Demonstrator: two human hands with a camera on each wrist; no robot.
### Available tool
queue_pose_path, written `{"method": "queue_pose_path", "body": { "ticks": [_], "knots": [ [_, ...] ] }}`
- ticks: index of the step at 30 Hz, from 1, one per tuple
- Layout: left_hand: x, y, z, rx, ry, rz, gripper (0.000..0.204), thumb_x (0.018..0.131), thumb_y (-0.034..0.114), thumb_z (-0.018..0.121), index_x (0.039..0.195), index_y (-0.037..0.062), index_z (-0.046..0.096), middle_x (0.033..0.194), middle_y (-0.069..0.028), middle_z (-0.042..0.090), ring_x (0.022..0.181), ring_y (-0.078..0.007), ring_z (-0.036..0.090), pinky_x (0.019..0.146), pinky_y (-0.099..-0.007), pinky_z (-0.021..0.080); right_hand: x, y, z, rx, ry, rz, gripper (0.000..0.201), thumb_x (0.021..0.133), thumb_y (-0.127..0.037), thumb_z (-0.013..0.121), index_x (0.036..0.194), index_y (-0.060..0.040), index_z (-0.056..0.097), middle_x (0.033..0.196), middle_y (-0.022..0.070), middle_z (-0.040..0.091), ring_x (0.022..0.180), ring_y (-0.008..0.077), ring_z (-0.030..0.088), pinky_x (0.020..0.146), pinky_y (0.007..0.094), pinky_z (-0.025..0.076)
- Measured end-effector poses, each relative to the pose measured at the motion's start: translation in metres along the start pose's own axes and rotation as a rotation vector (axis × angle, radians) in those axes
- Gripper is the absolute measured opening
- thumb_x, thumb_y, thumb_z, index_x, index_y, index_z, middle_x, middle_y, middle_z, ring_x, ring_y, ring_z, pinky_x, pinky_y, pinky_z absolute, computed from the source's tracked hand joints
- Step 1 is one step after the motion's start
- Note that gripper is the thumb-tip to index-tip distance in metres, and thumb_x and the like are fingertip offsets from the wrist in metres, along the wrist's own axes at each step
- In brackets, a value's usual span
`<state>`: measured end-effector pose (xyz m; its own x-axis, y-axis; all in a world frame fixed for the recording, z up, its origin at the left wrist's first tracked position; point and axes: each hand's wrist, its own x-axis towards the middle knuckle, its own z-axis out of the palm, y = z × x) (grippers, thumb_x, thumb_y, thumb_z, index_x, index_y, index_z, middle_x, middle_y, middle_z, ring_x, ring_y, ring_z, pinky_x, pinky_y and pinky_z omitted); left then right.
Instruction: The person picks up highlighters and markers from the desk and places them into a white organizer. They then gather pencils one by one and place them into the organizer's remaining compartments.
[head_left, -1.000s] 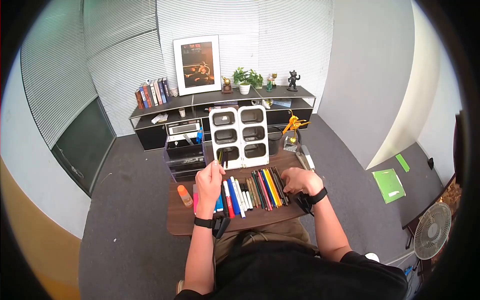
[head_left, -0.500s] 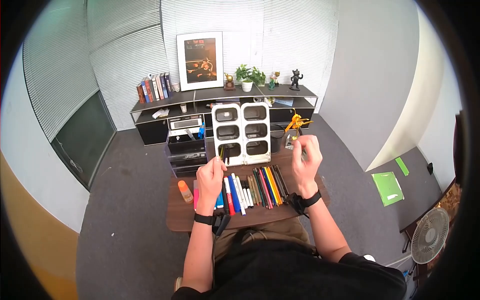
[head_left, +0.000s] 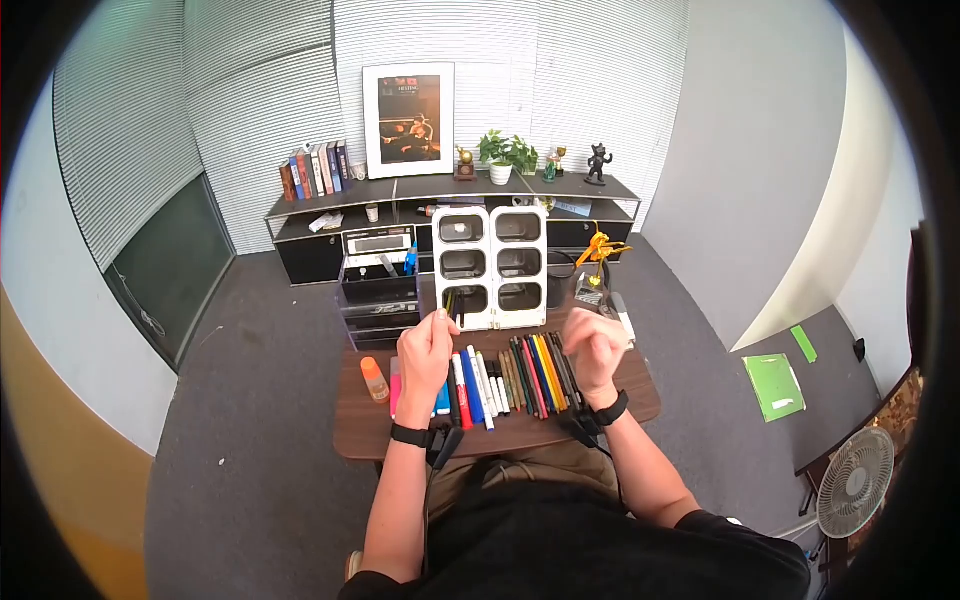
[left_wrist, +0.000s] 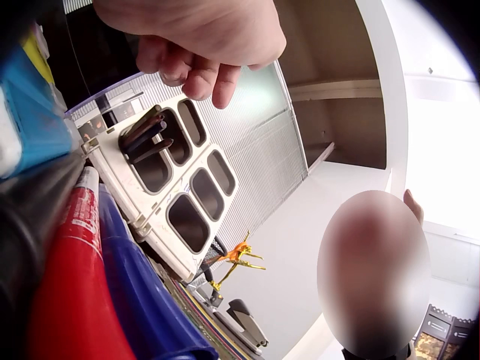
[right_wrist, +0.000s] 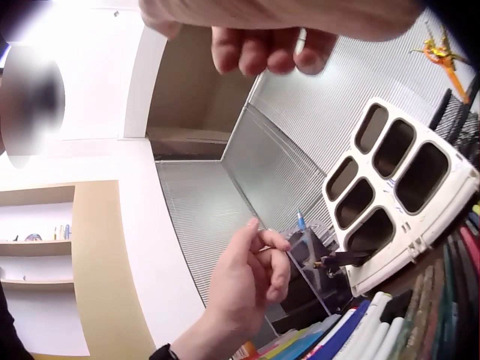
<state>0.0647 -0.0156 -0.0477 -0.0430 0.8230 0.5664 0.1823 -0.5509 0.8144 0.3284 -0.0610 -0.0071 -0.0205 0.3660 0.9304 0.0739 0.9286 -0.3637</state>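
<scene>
My left hand (head_left: 425,355) hovers over the left part of a row of markers, its fingers loosely curled with nothing seen in them. Over the right end of the row, above dark pencils (head_left: 566,372), is my right hand (head_left: 597,350), bent at the wrist with fingers curled in. The right wrist view shows these fingers (right_wrist: 255,56) hanging, no object among them. Behind the row leans a white organizer (head_left: 489,262) with several dark compartments. A few dark pens (left_wrist: 146,139) stick out of its lower left compartment. Red and blue markers (left_wrist: 75,277) lie close beneath the left wrist.
A glue bottle (head_left: 375,380) with an orange cap stands at the table's left. Behind it is a clear-sided drawer box (head_left: 380,295). On the right are an orange-gold figurine (head_left: 598,255) and a grey stapler-like object (head_left: 622,315). A low cabinet (head_left: 300,262) runs along the back.
My right hand has risen from the dark pencils at the row's right end, then dipped and turned over them. The left hand has stayed nearly in place. The view has shifted slightly.
</scene>
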Motion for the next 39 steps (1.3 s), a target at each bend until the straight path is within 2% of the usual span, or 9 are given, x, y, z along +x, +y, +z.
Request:
{"method": "queue_pose_path", "body": {
  "ticks": [4, 9, 13, 18, 24, 30, 33, 37, 39],
  "knots": [
    [0.002, 0.002, 0.001, -0.053, -0.014, -0.021, 0.038, 0.118, 0.026, 0.05, 0.107, -0.0005, 0.075, 0.062, -0.0072, 0.068, 0.052, -0.0108, 0.06, 0.054, -0.0303, 0.045, -0.002, -0.008, 0.007, 0.018, -0.18, 0.507, 0.027, 0.109, -0.014, 0.062, 0.096, 0.0037, 0.076, 0.076, 0.0059, 0.072, 0.064, 0.0081, 0.065, 0.059, 0.0242, 0.047],
    [0.002, 0.009, 0.002, -0.055, -0.185, -0.232, 0.043, 0.118, 0.035, 0.051, 0.139, 0.0059, 0.073, 0.081, -0.0077, 0.081, 0.05, -0.0116, 0.063, 0.057, -0.0311, 0.053, -0.003, -0.009, 0.025, -0.101, -0.262, 0.512, 0.016, 0.108, -0.009, 0.066, 0.105, 0.0021, 0.077, 0.08, 0.0045, 0.074, 0.068, 0.0082, 0.068, 0.062, 0.0251, 0.052],
    [0.0, 0.002, 0.007, 0.003, -0.223, -0.245, 0.044, 0.117, 0.038, 0.053, 0.138, 0.0048, 0.074, 0.092, -0.0112, 0.083, 0.054, -0.0149, 0.069, 0.059, -0.0312, 0.055, 0.001, -0.017, 0.027, -0.162, -0.336, 0.526, 0.017, 0.108, -0.01, 0.066, 0.109, 0.0022, 0.077, 0.083, 0.0049, 0.075, 0.073, 0.0101, 0.071, 0.066, 0.0266, 0.056],
    [0.0, -0.002, 0.007, 0.024, -0.266, -0.187, 0.045, 0.116, 0.038, 0.056, 0.132, 0.0004, 0.075, 0.105, -0.0154, 0.084, 0.062, -0.019, 0.075, 0.063, -0.0321, 0.058, 0.001, -0.018, 0.027, -0.137, -0.328, 0.532, 0.018, 0.109, -0.011, 0.066, 0.11, 0.0022, 0.078, 0.083, 0.0051, 0.075, 0.074, 0.0096, 0.072, 0.065, 0.0263, 0.056],
    [0.002, -0.002, 0.006, -0.13, -0.183, -0.121, 0.037, 0.115, 0.029, 0.06, 0.12, -0.0037, 0.077, 0.096, -0.014, 0.084, 0.06, -0.013, 0.071, 0.058, -0.0291, 0.055, -0.005, -0.011, 0.031, -0.135, -0.283, 0.516, 0.014, 0.107, -0.008, 0.068, 0.109, -0.0002, 0.078, 0.07, 0.0002, 0.07, 0.063, 0.0038, 0.063, 0.06, 0.0248, 0.049],
    [-0.003, 0.003, -0.001, -0.166, -0.022, 0.127, 0.034, 0.115, 0.016, 0.054, 0.1, -0.0058, 0.076, 0.076, -0.0098, 0.078, 0.052, -0.0054, 0.057, 0.05, -0.0237, 0.043, 0.005, -0.021, 0.037, -0.341, -0.332, 0.346, 0.017, 0.099, -0.008, 0.074, 0.115, -0.0037, 0.078, 0.12, 0.0068, 0.074, 0.084, 0.0092, 0.071, 0.062, 0.0273, 0.052],
    [-0.005, 0.005, -0.006, -0.175, 0.041, 0.194, 0.036, 0.112, 0.013, 0.056, 0.086, -0.0044, 0.074, 0.067, -0.006, 0.07, 0.051, -0.0058, 0.056, 0.049, -0.0234, 0.04, 0.012, -0.036, 0.041, -0.447, -0.532, 0.418, 0.029, 0.093, -0.009, 0.077, 0.122, -0.0047, 0.078, 0.152, 0.0105, 0.06, 0.11, 0.026, 0.072, 0.083, 0.039, 0.063],
    [-0.006, 0.004, -0.012, -0.232, 0.043, 0.238, 0.042, 0.11, 0.012, 0.055, 0.073, -0.0035, 0.069, 0.061, -0.006, 0.066, 0.05, -0.0082, 0.057, 0.05, -0.0238, 0.04, 0.003, -0.028, 0.046, -0.514, -0.629, 0.186, 0.038, 0.09, -0.009, 0.078, 0.128, -0.004, 0.078, 0.153, 0.0096, 0.06, 0.136, 0.035, 0.056, 0.113, 0.0483, 0.049],
    [-0.007, 0.004, -0.013, -0.265, 0.001, 0.207, 0.043, 0.11, 0.012, 0.055, 0.071, -0.0035, 0.068, 0.062, -0.0063, 0.067, 0.05, -0.0094, 0.059, 0.051, -0.0244, 0.042, -0.001, -0.027, 0.046, -0.527, -0.669, 0.184, 0.04, 0.089, -0.008, 0.079, 0.129, -0.0044, 0.078, 0.15, 0.0099, 0.063, 0.134, 0.034, 0.056, 0.114, 0.0473, 0.047]
  ]
}}
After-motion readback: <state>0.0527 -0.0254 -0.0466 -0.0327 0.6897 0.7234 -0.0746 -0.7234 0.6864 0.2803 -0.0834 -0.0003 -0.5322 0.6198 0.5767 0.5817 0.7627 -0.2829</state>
